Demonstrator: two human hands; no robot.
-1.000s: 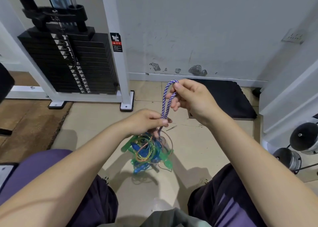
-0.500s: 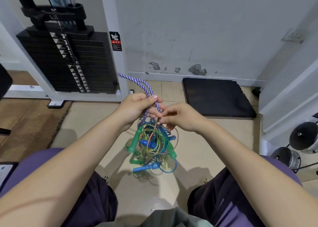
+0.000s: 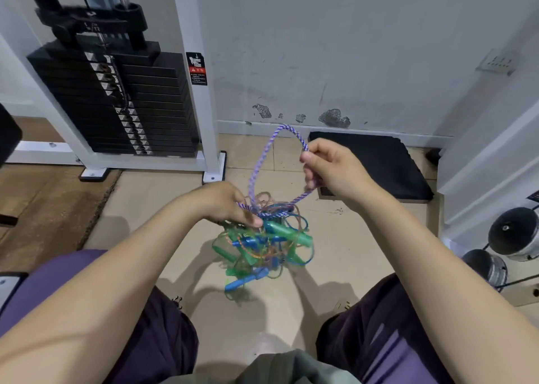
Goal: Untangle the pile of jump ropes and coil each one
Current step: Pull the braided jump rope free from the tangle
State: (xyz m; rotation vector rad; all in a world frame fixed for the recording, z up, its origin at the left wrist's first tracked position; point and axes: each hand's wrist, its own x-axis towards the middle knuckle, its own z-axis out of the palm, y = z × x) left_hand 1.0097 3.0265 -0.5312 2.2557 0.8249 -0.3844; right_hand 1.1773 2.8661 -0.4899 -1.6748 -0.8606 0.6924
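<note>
The tangle of jump ropes [image 3: 264,245] hangs in the air between my knees, above the pale tiled floor [image 3: 151,208], a knot of thin clear, green and blue cords with green handles and blue handles caught up in it; one blue handle [image 3: 246,280] dangles at the bottom. Out of the top of the knot rises a purple-and-white braided rope [image 3: 261,162], standing up as an open loop. My left hand [image 3: 224,206] grasps the tangle at its top, fingers curled down around the cords where the braided rope enters the knot, so the whole bundle hangs from that grip. My right hand [image 3: 332,166] is higher and off to the right, clenched around the braided rope: the rope goes in by my thumb and forefinger at the top of the loop and comes out beneath my fist, running back down and left to the knot. The bundle throws a shadow on the floor just below it. My legs, in dark shorts, frame the bottom of the view on either side. Beyond the ropes, against the scuffed white wall [image 3: 335,48], a black mat [image 3: 388,168] lies on the floor behind my right hand. To the far left stands a black weight stack [image 3: 116,101] in a white machine frame [image 3: 201,121]. At the right edge, near a white ledge, sit dumbbells [image 3: 513,238].
</note>
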